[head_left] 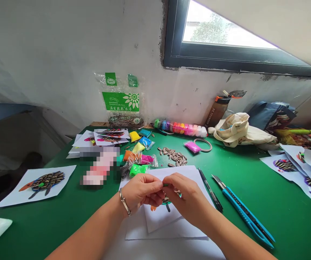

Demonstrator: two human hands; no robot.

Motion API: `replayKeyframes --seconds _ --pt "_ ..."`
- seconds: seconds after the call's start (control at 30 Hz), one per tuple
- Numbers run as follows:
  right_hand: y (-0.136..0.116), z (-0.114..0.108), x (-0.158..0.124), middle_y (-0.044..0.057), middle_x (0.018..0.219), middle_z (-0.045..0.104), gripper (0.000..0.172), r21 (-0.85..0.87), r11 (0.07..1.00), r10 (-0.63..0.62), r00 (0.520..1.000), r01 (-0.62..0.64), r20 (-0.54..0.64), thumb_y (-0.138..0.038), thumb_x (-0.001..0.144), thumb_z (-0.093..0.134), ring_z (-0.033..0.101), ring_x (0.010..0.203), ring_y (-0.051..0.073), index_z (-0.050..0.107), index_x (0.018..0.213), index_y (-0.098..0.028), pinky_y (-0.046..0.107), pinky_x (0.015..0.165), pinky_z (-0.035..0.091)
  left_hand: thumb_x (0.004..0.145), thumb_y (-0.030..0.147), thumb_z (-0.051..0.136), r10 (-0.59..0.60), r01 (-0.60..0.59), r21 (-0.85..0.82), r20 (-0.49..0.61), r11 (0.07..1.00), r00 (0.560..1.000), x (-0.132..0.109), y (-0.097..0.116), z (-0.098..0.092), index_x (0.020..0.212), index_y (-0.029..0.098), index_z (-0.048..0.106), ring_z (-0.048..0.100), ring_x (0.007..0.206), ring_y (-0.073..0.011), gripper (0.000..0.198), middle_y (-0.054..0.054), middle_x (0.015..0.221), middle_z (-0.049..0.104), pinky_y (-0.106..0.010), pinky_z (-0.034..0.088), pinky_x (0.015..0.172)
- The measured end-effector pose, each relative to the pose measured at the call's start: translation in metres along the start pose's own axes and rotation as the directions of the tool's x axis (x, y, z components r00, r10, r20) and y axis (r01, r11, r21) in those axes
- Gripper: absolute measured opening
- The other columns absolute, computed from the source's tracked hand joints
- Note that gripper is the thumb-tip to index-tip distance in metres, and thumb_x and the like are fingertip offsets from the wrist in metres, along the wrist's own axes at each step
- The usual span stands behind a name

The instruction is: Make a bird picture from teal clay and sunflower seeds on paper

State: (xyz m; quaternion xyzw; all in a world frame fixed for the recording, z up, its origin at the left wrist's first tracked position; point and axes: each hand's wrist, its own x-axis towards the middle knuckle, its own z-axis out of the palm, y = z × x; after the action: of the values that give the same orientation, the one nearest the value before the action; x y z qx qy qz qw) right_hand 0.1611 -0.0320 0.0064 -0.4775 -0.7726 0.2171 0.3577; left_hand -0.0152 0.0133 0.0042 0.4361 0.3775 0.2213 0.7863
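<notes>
My left hand (pixel 146 189) and my right hand (pixel 185 189) meet over white paper (pixel 163 220) near the middle of the view. Their fingertips pinch a small dark green piece (pixel 165 185) between them. Beneath the hands, partly hidden, lies a seed picture (pixel 167 199) with striped seeds, a teal edge, an orange part and a dark grey stub. More white sheets (pixel 136 229) are under it. A metal bracelet circles my left wrist. Beyond the hands is a pile of striped seeds (pixel 175 156).
Colored clay packets (pixel 139 169) lie behind my left hand. To the right are a black pen (pixel 211 190) and a blue cutter (pixel 244 213) with its blade out. Seed pictures (pixel 45 182) lie at both sides. A bottle (pixel 217 110) and cloth bag (pixel 239 130) stand at the back.
</notes>
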Motion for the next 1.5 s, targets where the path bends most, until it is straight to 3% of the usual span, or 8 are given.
replayKeyframes --seconds 0.2,0.37,0.67,0.83,1.03,1.13,1.3,1.5 --pt "0.0039 -0.0004 -0.0011 0.001 0.070 0.057 0.023 -0.068 0.998 -0.011 1.000 0.011 0.007 -0.025 0.094 0.043 0.050 0.065 0.013 0.059 0.078 -0.019 0.024 0.060 0.039 0.065 0.047 0.076 -0.015 0.015 0.022 -0.032 1.000 0.999 0.0000 0.0009 0.0005 0.071 0.011 0.067 0.058 0.051 -0.0135 0.037 -0.005 0.063 0.063 -0.028 0.048 0.052" --pt "0.0015 0.0000 -0.0019 0.002 0.080 0.060 0.010 -0.010 1.000 -0.025 1.000 0.025 -0.013 -0.019 0.089 0.049 0.053 0.069 0.013 0.059 0.092 -0.020 0.024 0.062 0.041 0.066 0.047 0.076 0.000 0.000 0.003 0.008 1.000 1.000 0.0002 0.0017 0.0008 0.070 0.012 0.067 0.057 0.052 -0.0137 0.036 -0.004 0.061 0.062 -0.027 0.047 0.051" --pt "0.0034 -0.0022 -0.0006 0.002 0.071 0.057 0.022 -0.079 0.996 -0.046 0.999 0.048 0.024 -0.022 0.093 0.043 0.051 0.066 0.012 0.060 0.079 -0.019 0.024 0.061 0.039 0.068 0.049 0.075 0.003 -0.003 0.004 0.008 1.000 1.000 0.0001 0.0006 -0.0004 0.072 0.012 0.067 0.058 0.054 -0.0128 0.038 -0.005 0.065 0.064 -0.027 0.049 0.054" --pt "0.0011 -0.0015 -0.0034 0.003 0.080 0.061 0.012 -0.052 0.997 -0.064 0.998 0.063 -0.026 -0.022 0.088 0.051 0.054 0.070 0.014 0.058 0.098 -0.019 0.025 0.063 0.041 0.066 0.046 0.077 -0.004 0.004 0.015 0.007 1.000 1.000 0.0002 0.0013 0.0005 0.073 0.012 0.068 0.059 0.053 -0.0135 0.036 -0.004 0.060 0.063 -0.026 0.047 0.052" --pt "0.0003 -0.0008 -0.0035 0.000 0.071 0.060 0.013 -0.023 0.998 -0.053 0.999 0.053 0.005 -0.018 0.091 0.046 0.052 0.065 0.012 0.056 0.083 -0.020 0.024 0.060 0.038 0.064 0.043 0.078 -0.012 0.012 -0.011 -0.008 1.000 1.000 -0.0005 0.0014 0.0022 0.070 0.012 0.067 0.058 0.050 -0.0130 0.033 -0.004 0.062 0.063 -0.027 0.047 0.050" --pt "0.0026 -0.0003 -0.0034 0.000 0.071 0.060 0.016 -0.026 0.998 -0.058 0.998 0.059 0.019 -0.021 0.093 0.044 0.051 0.064 0.012 0.056 0.082 -0.020 0.024 0.060 0.038 0.063 0.040 0.078 -0.012 0.012 -0.017 -0.012 1.000 1.000 -0.0014 0.0017 0.0032 0.069 0.012 0.066 0.059 0.049 -0.0132 0.031 -0.004 0.062 0.063 -0.027 0.046 0.049" --pt "0.0004 -0.0003 -0.0053 0.000 0.078 0.061 0.007 0.032 0.999 -0.029 1.000 0.029 0.002 -0.021 0.089 0.049 0.054 0.068 0.013 0.055 0.093 -0.021 0.023 0.060 0.040 0.061 0.040 0.079 -0.013 0.013 -0.022 -0.025 1.000 1.000 -0.0020 0.0028 0.0043 0.068 0.011 0.065 0.059 0.048 -0.0138 0.033 -0.004 0.060 0.063 -0.026 0.046 0.047" --pt "-0.0009 -0.0016 -0.0033 -0.001 0.072 0.061 0.015 0.054 0.998 -0.028 0.999 0.026 0.033 -0.019 0.093 0.043 0.051 0.064 0.011 0.055 0.083 -0.020 0.023 0.061 0.039 0.064 0.043 0.077 -0.004 0.004 -0.022 0.002 1.000 1.000 -0.0017 0.0000 0.0020 0.071 0.011 0.066 0.060 0.051 -0.0129 0.034 -0.004 0.064 0.064 -0.026 0.048 0.050"
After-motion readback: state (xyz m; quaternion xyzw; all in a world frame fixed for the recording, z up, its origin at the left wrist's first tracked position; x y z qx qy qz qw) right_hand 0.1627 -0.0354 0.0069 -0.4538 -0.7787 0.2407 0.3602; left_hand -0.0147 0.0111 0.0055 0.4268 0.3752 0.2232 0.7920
